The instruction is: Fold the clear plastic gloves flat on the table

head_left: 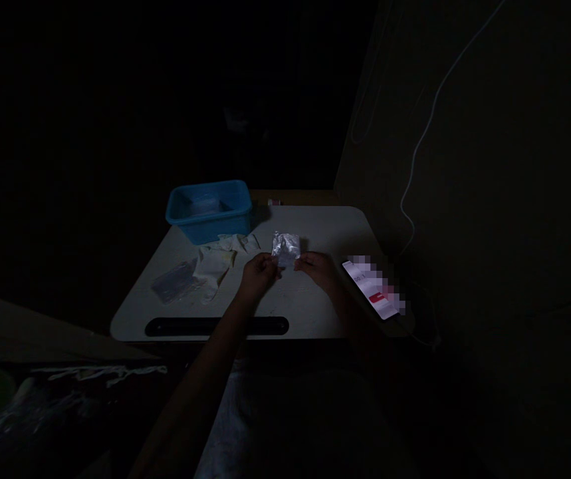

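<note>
Over the middle of the white table (315, 306), a small square of shiny, crinkled foil (286, 247) is held up between both hands. My left hand (260, 273) pinches its lower left corner with thumb and fingers. On the opposite side, my right hand (316, 266) grips the lower right edge, fingers closed. Whether the foil is a folded sheet or a sealed packet cannot be made out in the dim light. White crumpled gloves (214, 263) lie left of my left hand, beside a clear plastic bag (173, 283).
A blue plastic basket (213, 229) stands at the table's back left, with something pale inside. A lit phone (371, 291) lies at the right edge. A white cable (432, 116) hangs along the right wall. A dark slot (180, 326) runs along the table's front.
</note>
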Tool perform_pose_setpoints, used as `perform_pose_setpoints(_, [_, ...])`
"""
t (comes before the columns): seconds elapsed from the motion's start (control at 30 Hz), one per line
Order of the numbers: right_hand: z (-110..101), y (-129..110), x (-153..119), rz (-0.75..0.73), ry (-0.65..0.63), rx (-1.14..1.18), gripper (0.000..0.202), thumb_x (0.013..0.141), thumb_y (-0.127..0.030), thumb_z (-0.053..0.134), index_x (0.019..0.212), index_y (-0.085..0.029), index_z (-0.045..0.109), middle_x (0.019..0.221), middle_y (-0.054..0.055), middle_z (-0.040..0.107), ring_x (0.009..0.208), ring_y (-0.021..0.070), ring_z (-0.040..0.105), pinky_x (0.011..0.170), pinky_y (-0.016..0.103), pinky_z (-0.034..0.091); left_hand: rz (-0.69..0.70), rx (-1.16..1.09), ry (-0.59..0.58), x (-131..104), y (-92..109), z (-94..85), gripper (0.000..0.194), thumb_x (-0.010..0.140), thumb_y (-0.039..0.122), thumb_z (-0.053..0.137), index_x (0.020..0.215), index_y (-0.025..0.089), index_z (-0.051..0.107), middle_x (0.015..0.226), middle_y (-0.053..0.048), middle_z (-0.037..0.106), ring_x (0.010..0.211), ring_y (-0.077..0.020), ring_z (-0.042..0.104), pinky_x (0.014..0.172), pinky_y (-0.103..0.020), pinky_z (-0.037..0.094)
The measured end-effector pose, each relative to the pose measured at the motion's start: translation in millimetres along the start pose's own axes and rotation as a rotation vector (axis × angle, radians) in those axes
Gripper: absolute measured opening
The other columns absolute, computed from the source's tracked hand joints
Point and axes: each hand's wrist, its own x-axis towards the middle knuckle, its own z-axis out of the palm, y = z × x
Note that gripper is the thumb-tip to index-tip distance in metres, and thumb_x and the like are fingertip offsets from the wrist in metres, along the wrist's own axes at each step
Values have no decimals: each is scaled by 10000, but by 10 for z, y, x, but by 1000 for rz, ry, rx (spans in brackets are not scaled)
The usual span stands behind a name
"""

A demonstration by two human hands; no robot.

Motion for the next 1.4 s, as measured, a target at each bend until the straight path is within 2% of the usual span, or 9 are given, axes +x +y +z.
perform_pose_setpoints(0.47, [-6,-7,-8,-15,18,2,206,668,-359,577,595,-168,597,595,-3,606,585,115,517,576,229,377,-1,-48,16,-2,18,14,281,614,372,650,751,164,519,517,42,564,427,-74,511,444,-190,383])
perform_pose_setpoints(0.67, [-9,32,-1,-9,2,45,260,690,-417,580,665,-162,627,614,-1,622,598,126,546,569,227,391,-73,-22,-6,-11,13,14,276,575,352,661,725,163,526,502,44,555,424,-75,509,432,-183,364])
perform_pose_setpoints(0.87, [-3,69,10,-11,36,63,213,688,-386,577,688,-179,631,655,2,640,635,139,564,600,241,421,-90,-23,-23,-48,88,27,294,545,351,691,718,152,560,477,39,549,428,-80,514,441,-186,375])
perform_pose_setpoints(1.07, [4,85,21,-3,14,60,199,666,-366,585,681,-171,618,646,5,630,614,136,557,601,247,415,-94,-25,-6,-64,137,45,330,553,417,698,691,139,587,533,15,580,462,-85,521,457,-196,391])
perform_pose_setpoints(1.23, [2,72,16,-12,9,76,165,664,-340,573,673,-179,608,645,-1,628,624,137,556,603,242,414,-60,39,1,-54,100,19,289,588,415,674,616,145,575,497,26,544,431,-76,495,429,-185,348])
perform_pose_setpoints(1.4, [-23,45,-3,-36,3,21,188,682,-360,564,662,-178,607,639,-3,621,618,132,549,588,230,400,-54,91,-3,-16,23,-19,313,603,442,657,635,137,598,478,13,552,406,-82,482,405,-187,304])
